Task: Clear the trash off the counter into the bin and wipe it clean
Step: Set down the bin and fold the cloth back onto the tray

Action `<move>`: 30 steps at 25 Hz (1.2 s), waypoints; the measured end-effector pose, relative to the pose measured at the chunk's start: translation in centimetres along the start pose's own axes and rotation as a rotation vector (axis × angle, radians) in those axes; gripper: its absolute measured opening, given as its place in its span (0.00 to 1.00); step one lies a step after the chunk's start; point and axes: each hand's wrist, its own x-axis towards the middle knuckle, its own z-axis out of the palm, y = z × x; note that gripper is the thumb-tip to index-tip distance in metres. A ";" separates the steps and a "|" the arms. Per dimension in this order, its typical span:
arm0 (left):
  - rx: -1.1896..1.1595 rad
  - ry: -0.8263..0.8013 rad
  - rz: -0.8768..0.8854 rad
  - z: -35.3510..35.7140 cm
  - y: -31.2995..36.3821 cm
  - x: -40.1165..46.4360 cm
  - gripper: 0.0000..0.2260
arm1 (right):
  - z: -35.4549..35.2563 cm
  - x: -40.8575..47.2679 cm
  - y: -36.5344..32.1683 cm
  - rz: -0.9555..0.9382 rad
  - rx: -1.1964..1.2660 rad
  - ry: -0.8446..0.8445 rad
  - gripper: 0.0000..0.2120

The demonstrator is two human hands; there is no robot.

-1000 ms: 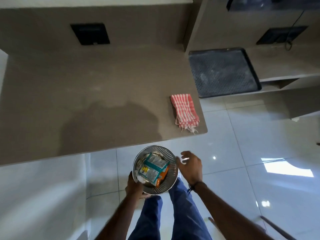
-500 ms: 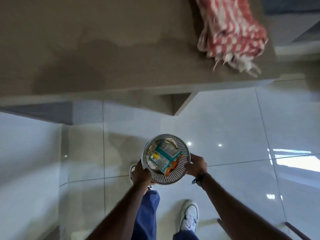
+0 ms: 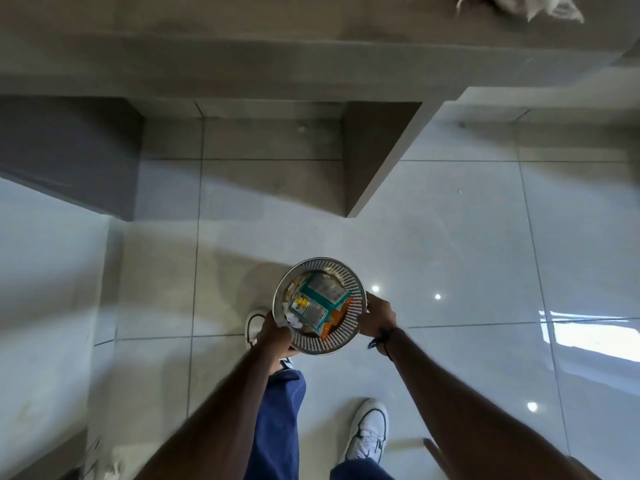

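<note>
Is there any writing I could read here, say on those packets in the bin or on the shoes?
None can be read.
Teal and silver packets in the metal bin: print too blurred.
Yellow label on one packet: too small.
White shoe: no legible mark.

Open floor right, counter edge overhead

Wide bare tiles [image 3: 450, 258] right of the bin [image 3: 353, 285], nothing standing there. Counter [image 3: 242, 64] overhanging ahead, its support panel [image 3: 377, 157] jutting onto the floor just beyond. Dark wall block [image 3: 69, 150] closing the left. Shoes [image 3: 369, 429] directly below, crowding the near side.
</note>
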 end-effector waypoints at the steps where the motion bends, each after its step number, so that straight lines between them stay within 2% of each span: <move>1: -0.015 -0.011 -0.013 0.2 0.1 -0.2 0.06 | 0.1 0.3 0.2 -0.008 -0.019 -0.003 0.10; 9: -0.097 -0.015 -0.045 1.4 -2.0 -0.2 0.05 | 0.9 0.1 2.4 0.066 0.027 -0.050 0.11; 11: -0.016 0.027 0.017 1.3 -2.0 -2.2 0.04 | -0.1 -1.5 2.0 0.118 0.081 -0.089 0.12; 14: 0.255 0.097 0.178 0.5 0.2 -9.9 0.04 | -3.4 -8.1 -0.2 0.174 0.213 -0.081 0.23; 16: 0.435 0.112 0.274 -0.6 2.5 -15.8 0.09 | -6.1 -13.6 -3.1 0.170 0.321 -0.014 0.23; 19: 0.419 0.062 0.331 -2.3 7.7 -25.4 0.14 | -10.2 -21.6 -8.3 0.088 0.314 0.107 0.05; 20: 0.397 0.054 0.370 -2.7 10.0 -28.3 0.14 | -11.4 -23.7 -10.0 0.051 0.309 0.136 0.03; 23: 0.265 -0.010 0.541 -3.2 17.6 -35.3 0.07 | -15.1 -28.4 -15.3 -0.104 0.317 0.264 0.08; 25: 0.168 -0.047 0.666 -3.2 22.8 -38.2 0.07 | -18.1 -31.7 -20.0 -0.263 0.335 0.405 0.05; 28: 0.144 0.117 0.920 -2.5 30.1 -40.1 0.05 | -22.7 -33.4 -25.9 -0.395 0.362 0.658 0.04; 30: 0.175 0.237 0.966 -1.8 34.3 -39.3 0.07 | -25.6 -32.3 -29.4 -0.389 0.312 0.629 0.14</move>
